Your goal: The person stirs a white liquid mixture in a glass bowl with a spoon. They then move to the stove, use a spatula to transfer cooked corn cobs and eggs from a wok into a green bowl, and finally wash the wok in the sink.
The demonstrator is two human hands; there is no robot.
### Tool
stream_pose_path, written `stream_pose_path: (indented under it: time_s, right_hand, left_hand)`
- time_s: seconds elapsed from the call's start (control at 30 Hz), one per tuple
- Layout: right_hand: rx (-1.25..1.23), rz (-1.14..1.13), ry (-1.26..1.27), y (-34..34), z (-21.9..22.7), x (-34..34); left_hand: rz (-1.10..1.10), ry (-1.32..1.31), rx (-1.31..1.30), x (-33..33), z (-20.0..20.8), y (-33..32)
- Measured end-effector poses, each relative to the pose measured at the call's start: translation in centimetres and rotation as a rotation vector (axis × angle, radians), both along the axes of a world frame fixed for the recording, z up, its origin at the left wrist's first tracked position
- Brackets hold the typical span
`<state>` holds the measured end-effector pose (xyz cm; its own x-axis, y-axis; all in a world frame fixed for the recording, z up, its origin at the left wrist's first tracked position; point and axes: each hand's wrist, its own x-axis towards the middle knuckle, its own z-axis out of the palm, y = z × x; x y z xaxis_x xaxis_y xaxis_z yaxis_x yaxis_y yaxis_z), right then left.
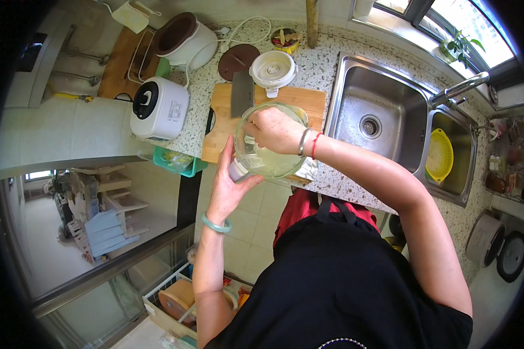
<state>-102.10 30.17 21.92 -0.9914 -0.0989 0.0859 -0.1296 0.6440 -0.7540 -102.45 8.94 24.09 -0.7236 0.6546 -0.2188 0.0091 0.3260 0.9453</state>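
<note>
Near the cleaver (243, 96), left hand (227, 183) clasps a clear container (278, 164), right hand's (273, 131) grip unclear.

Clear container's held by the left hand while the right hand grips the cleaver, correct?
No: in the head view, the right hand reaches into the clear container; the cleaver lies untouched. The left hand does hold the container.

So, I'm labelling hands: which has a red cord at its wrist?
The right hand, at the mouth of the clear container; the left hand, gripping the container's side, has a green bangle instead.
</note>
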Motion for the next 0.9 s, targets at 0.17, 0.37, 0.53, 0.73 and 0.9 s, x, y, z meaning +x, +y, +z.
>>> stream_pose_path:
  time_s: [0.17, 0.37, 0.53, 0.73, 0.9]
  right_hand:
    - [-0.261, 0.017, -0.003, 2.4, 9.2, 1.2]
    - [0.034, 0.148, -0.006, 0.0, 4.3, 0.5]
    - [-0.096, 0.193, -0.079, 1.5, 4.1, 1.5]
    - [-0.09, 0.215, 0.022, 1.5, 9.5, 3.3]
    - [0.007, 0.265, -0.156, -0.5, 3.1, 2.7]
  left_hand:
    - [-0.036, 0.181, 0.024, -0.2, -1.1, -0.6]
    - [0.0, 0.117, 0.007, 0.0, -0.9, -0.4]
    - [0.001, 0.057, 0.011, -0.1, -0.5, -0.3]
    - [-0.04, 0.17, -0.011, -0.7, 0.5, 1.2]
    - [-0.097, 0.438, -0.164, -0.7, 0.6, 0.8]
